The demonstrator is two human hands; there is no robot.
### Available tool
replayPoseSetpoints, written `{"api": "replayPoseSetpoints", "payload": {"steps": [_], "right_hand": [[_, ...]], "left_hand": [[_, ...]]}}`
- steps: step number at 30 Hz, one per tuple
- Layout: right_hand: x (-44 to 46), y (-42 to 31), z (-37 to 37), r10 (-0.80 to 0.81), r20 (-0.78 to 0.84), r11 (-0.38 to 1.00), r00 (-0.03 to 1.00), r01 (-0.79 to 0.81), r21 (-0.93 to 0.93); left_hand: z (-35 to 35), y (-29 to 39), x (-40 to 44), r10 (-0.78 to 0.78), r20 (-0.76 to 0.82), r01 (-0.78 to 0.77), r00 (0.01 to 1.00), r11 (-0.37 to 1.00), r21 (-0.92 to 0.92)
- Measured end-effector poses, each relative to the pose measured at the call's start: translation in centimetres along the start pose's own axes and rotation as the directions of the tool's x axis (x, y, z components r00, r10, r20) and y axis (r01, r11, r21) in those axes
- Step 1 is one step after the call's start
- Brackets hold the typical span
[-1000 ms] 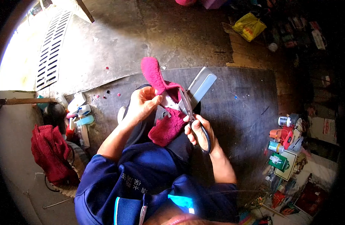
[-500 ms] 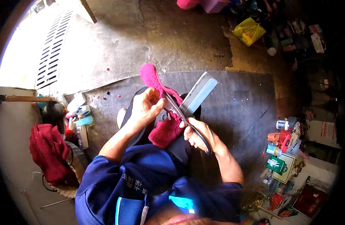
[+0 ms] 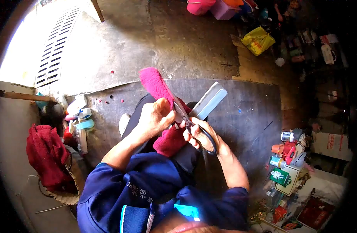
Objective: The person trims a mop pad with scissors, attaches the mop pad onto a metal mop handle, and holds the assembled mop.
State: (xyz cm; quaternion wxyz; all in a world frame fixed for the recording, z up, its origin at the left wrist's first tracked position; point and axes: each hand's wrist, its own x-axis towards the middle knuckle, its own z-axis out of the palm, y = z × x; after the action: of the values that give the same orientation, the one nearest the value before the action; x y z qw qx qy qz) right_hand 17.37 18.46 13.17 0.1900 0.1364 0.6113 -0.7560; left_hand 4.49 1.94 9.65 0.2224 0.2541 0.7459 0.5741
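A crimson fleecy cloth [image 3: 157, 83] is pinched in my left hand [image 3: 153, 116], in front of my lap; one strip sticks up and away past my fingers. My right hand [image 3: 201, 136] has its fingers in the dark handles of a pair of scissors [image 3: 181, 110]. The scissors' blades lie along the cloth, close to my left fingertips. Below the blades, a further part of the cloth hangs over my lap, partly covered by my hands. Just beyond my right hand, a long flat grey and pale-blue piece [image 3: 211, 101] juts up at a slant; its lower end is hidden.
Dark red fabric [image 3: 46, 159] is heaped over a wicker basket [image 3: 68, 197] on my left. Several bottles [image 3: 84, 123] stand close by. Jars and a green box [image 3: 281, 176] are on the right. A yellow plastic bag [image 3: 258, 40] and a pink bucket [image 3: 199, 6] are farther off.
The upper strip of cloth has tilted left and shows broader. The scissors point more steeply upward, with their handles shifted slightly left. Both hands keep their hold.
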Motion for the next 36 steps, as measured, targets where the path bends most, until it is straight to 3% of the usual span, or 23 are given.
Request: {"api": "replayPoseSetpoints", "payload": {"steps": [2,4,7,10,13,17,29,31,34,36], "right_hand": [[0.4,0.1,0.2,-0.022,0.003,1.0,1.0,0.022,-0.018],[0.6,-0.1,0.2,-0.025,-0.001,0.999,1.0,0.025,-0.026],[0.7,-0.6,0.1,-0.036,0.029,0.987,0.999,0.04,-0.156],[1.4,0.0,0.2,-0.263,-0.038,0.86,0.964,0.216,-0.463],[1.1,-0.1,0.1,-0.283,-0.07,0.81,0.957,0.199,-0.552],[0.9,-0.6,0.3,-0.252,-0.1,0.839,0.963,0.166,-0.519],[0.3,-0.2,-0.1,-0.218,-0.12,0.905,0.968,0.155,-0.396],[0.4,0.3,-0.2,-0.197,-0.149,0.955,0.969,0.155,-0.253],[0.1,0.0,-0.3,-0.209,-0.15,0.956,0.966,0.17,-0.24],[0.1,0.0,-0.4,-0.208,-0.145,0.959,0.967,0.173,-0.227]], "left_hand": [[-0.4,0.6,0.0,-0.036,0.05,0.036,0.998,0.999,0.006],[-0.8,0.7,0.0,-0.101,0.15,0.126,0.984,0.978,-0.168],[-1.0,1.0,-0.2,-0.182,0.178,0.214,0.967,0.959,-0.186],[-1.0,1.1,-0.1,-0.169,0.187,0.201,0.968,0.965,-0.169],[-0.8,0.6,0.2,-0.087,0.125,0.109,0.988,0.977,-0.184],[-1.0,1.1,0.2,-0.157,0.193,0.177,0.969,0.98,-0.091],[-0.9,0.7,0.5,-0.084,0.221,0.123,0.972,0.978,-0.171],[-0.9,0.2,0.5,-0.07,0.233,0.146,0.97,0.933,-0.328],[-1.1,0.1,0.7,-0.08,0.248,0.135,0.965,0.968,-0.214],[-1.1,-0.3,0.8,-0.062,0.249,0.13,0.967,0.955,-0.267]]}}
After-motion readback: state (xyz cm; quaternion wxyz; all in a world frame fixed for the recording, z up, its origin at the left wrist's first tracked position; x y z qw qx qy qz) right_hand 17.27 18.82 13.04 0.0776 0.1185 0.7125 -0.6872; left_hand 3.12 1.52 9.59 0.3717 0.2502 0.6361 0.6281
